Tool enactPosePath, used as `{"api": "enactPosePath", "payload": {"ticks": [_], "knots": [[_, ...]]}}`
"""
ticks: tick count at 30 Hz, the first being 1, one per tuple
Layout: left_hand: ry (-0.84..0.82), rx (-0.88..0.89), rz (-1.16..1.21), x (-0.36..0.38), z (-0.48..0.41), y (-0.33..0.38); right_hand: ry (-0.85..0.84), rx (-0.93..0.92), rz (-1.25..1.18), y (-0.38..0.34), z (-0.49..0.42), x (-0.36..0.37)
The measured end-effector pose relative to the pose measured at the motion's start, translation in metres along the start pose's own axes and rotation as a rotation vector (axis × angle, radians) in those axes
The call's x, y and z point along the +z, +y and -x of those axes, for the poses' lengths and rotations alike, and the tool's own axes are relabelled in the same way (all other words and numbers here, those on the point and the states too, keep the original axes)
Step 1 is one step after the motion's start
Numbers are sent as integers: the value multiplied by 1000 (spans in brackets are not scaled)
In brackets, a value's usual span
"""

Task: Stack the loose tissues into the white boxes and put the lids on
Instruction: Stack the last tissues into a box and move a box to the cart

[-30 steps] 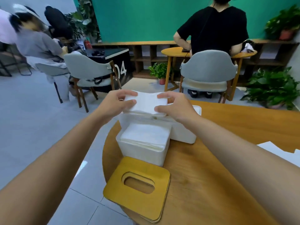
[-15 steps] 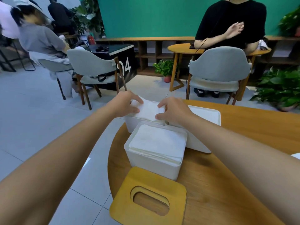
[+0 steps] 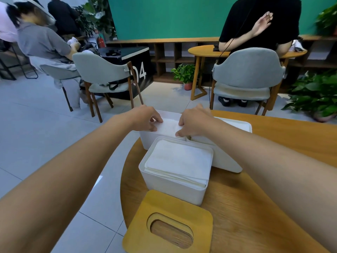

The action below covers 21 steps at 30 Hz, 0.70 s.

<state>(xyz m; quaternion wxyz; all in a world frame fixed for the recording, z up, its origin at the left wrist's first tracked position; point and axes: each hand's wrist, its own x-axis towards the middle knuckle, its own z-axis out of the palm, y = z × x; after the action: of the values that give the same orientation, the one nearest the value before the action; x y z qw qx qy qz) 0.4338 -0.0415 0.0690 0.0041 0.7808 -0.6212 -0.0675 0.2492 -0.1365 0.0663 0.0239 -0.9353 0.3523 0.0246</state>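
Note:
Three white boxes stand on the round wooden table (image 3: 264, 207). The near box (image 3: 169, 189) is filled with a stack of tissues (image 3: 180, 159) and has no lid. Behind it, at the far left, a second box (image 3: 145, 139) holds a stack of white tissues (image 3: 168, 127). My left hand (image 3: 145, 118) and my right hand (image 3: 195, 121) both press down on that stack inside the box, fingers bent over its ends. A third white box (image 3: 229, 161) stands to the right, mostly behind my right forearm. A wooden lid (image 3: 167, 229) with an oval slot lies at the near table edge.
The table's left edge drops to a tiled floor. Grey chairs (image 3: 246, 73) stand beyond the table, one with a person in black behind it. Another person sits at the far left. Potted plants (image 3: 315, 95) stand at the right.
Both hands have lowered the tissue stack from above the far box down into it. The view has moved closer and tilted down.

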Motion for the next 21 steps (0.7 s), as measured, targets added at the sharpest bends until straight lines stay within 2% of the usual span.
{"api": "enactPosePath", "payload": {"ticks": [5,10,12,15,21], "knots": [[-29,-16,-71,2,-5,7,-61,37,8,-5,-3,0],[6,-53,-220,-15,6,29,144,32,-203,3,26,-9],[106,-24,-169,-24,14,42,253,16,-335,21,47,-14],[255,117,5,-35,27,88,338,10,-547,60,88,-18],[338,357,252,-22,41,207,450,65,-616,143,180,-11]]}}
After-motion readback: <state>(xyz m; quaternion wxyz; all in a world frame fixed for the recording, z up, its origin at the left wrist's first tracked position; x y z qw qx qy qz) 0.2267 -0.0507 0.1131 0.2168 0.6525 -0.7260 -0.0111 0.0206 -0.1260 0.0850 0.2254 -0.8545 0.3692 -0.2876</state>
